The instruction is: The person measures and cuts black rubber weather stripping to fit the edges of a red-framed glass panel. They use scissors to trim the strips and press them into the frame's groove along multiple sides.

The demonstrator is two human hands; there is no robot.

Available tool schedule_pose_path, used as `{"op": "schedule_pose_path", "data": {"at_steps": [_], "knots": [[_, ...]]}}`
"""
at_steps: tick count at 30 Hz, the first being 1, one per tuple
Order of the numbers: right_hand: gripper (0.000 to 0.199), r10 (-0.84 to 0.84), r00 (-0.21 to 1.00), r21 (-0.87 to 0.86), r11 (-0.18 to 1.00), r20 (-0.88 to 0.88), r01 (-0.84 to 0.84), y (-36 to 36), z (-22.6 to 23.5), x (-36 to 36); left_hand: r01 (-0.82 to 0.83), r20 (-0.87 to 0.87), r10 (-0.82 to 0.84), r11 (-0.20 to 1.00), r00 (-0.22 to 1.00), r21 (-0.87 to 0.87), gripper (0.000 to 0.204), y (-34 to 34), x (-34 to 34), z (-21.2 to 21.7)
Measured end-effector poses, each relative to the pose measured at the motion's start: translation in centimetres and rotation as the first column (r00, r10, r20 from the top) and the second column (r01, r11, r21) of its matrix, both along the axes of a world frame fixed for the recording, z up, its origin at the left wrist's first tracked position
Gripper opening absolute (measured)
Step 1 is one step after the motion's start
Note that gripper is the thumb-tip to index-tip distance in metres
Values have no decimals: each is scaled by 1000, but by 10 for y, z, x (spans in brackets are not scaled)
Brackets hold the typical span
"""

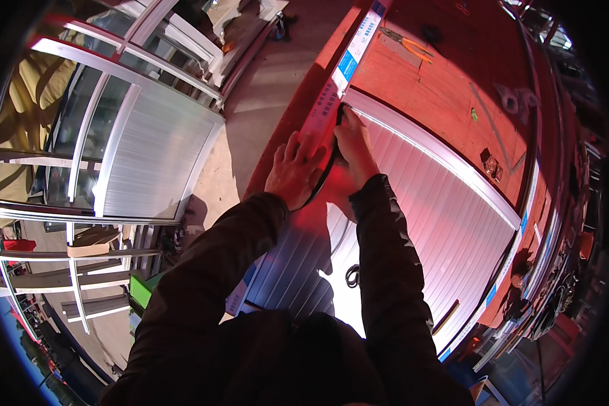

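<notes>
Red bench (453, 88): both hands pressing black strip (336, 139).

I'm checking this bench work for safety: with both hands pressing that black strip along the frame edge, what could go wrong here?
1. The right hand feeds the black strip against a metal frame edge; fingers could get pinched or scraped.
2. The left hand presses near the red table's edge; a slip could send it off.
3. The ribbed white panel may shift under the pressing.
</notes>
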State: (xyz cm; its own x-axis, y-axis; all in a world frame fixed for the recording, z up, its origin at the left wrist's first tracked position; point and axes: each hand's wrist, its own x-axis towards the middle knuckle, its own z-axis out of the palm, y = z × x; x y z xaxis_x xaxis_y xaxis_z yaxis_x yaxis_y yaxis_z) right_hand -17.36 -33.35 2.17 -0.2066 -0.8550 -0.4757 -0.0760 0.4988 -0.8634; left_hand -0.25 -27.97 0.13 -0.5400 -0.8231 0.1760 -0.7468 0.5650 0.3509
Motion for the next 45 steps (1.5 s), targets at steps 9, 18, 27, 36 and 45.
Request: {"op": "schedule_pose_path", "data": {"at_steps": [9, 18, 27, 36, 45], "knots": [[51, 54, 988, -141, 989, 146, -33, -12, -24, -15, -3, -58, 3, 1000, 998, -8, 38, -4, -3, 5], [35, -163, 982, -84, 982, 98, 171, 1, -16, 12, 0, -127, 6, 999, 992, 47, 35, 2, 5, 4], [24, -184, 917, -40, 976, 354, 212, 25, 5, 34, -32, -314, 39, 999, 949, 27, 23, 7, 12, -4], [27, 7, 953, -90, 995, -302, -36, 252, 61, 12, -16, -348, 521, 571, 779, 820, 33, 118, 113, 20], [50, 73, 671, 190, 976, -738, 103, 337, 29, -6, -93, -26, 734, 121, 679, 988, 35, 296, 217, 38]]}}
